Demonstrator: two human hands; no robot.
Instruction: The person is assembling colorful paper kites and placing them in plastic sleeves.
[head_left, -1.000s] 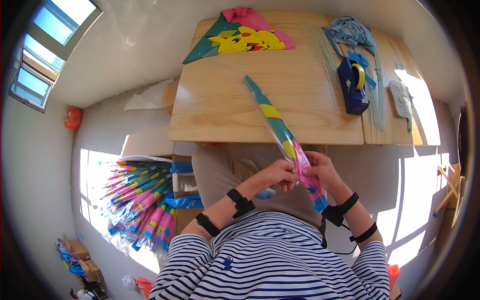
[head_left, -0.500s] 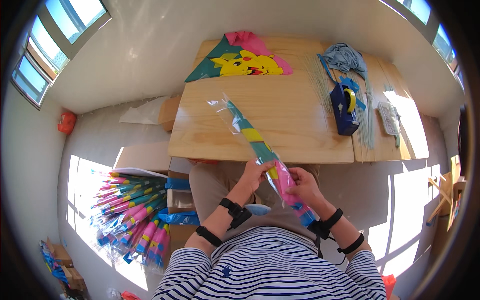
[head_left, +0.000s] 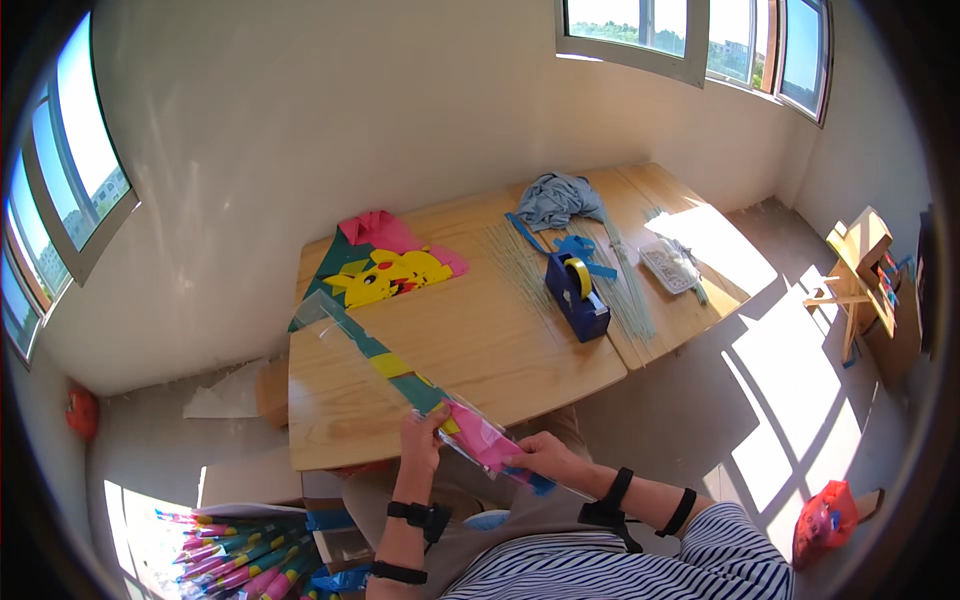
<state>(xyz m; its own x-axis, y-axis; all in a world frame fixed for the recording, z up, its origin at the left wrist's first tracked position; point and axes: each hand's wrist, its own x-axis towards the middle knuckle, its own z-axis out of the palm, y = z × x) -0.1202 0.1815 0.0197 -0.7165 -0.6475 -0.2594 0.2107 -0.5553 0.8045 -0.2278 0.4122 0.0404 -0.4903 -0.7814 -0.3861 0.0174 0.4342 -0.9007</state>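
Observation:
I hold a long folded kite in a clear plastic sleeve (head_left: 400, 375), striped teal, yellow and pink, slanting from the table's left part down toward my lap. My left hand (head_left: 422, 437) grips it near the middle, at the table's near edge. My right hand (head_left: 541, 456) grips the pink lower end. An unfolded kite (head_left: 385, 268) with a yellow cartoon figure on teal and pink lies flat at the far left of the wooden table (head_left: 500, 340).
A blue tape dispenser (head_left: 577, 294) stands mid-table amid thin green rods (head_left: 625, 290). A grey-blue cloth (head_left: 558, 198) and a small clear tray (head_left: 668, 266) lie further right. Bundled packaged kites (head_left: 240, 560) lie on the floor at lower left. A wooden stand (head_left: 860, 270) is at right.
The view has tilted up and the room shows more. The sleeved kite's far end has swung left across the table, while both hands keep their hold on it.

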